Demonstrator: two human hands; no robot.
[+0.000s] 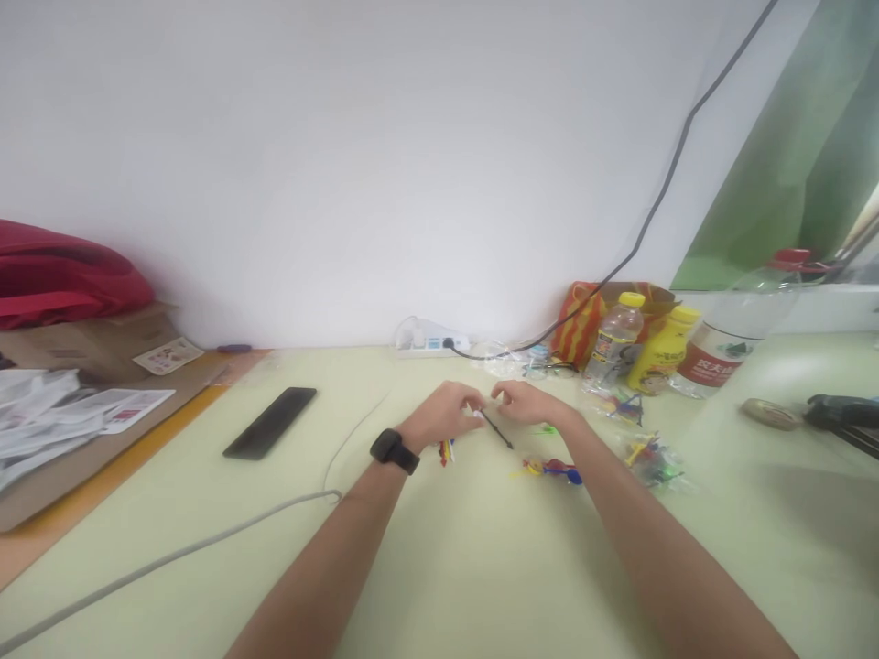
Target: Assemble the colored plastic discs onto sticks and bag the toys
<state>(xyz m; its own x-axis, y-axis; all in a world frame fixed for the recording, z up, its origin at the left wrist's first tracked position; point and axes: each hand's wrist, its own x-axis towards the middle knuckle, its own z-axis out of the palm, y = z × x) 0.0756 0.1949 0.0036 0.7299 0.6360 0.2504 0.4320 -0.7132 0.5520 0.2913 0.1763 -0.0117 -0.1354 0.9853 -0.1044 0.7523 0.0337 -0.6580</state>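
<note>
My left hand [446, 414], with a black watch [394, 450] on its wrist, and my right hand [528, 403] meet at mid-table with fingers pinched together. Between them they hold a small white piece with a thin black stick [497, 429] slanting down to the right. Which hand grips the stick I cannot tell. Small coloured plastic pieces [446, 450] lie just under my left hand. More blue, red and yellow pieces [553, 469] lie beside my right forearm.
A black phone [270, 422] lies left. A grey cable [171, 556] crosses the pale green table [453, 567]. At the back: a power strip [431, 341], bottles [614, 350], a striped bag [583, 320]. Clear bags of coloured parts [652, 458] and a dark tool [841, 412] lie right; papers and boxes [75, 412] left.
</note>
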